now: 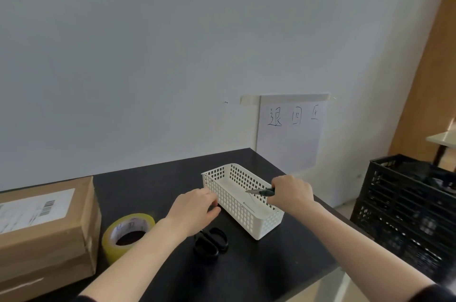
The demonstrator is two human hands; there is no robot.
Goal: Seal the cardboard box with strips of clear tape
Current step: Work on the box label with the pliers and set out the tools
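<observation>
A brown cardboard box (47, 227) with a white shipping label lies at the table's left edge. Beside it, to the right, sits a roll of clear yellowish tape (128, 234). Black-handled scissors (211, 243) lie flat on the black table, partly under my left wrist. My left hand (195, 208) rests against the near long side of a white perforated basket (243, 203), fingers curled on its wall. My right hand (291, 193) hovers over the basket's right rim, shut on a small dark-handled tool with a metal tip (261, 192) pointing left into the basket.
The black table (172, 176) stands against a pale wall. A paper sheet with handwriting (291, 134) is taped to the wall. A black plastic crate (407, 213) stands off the table's right edge, near a wooden panel.
</observation>
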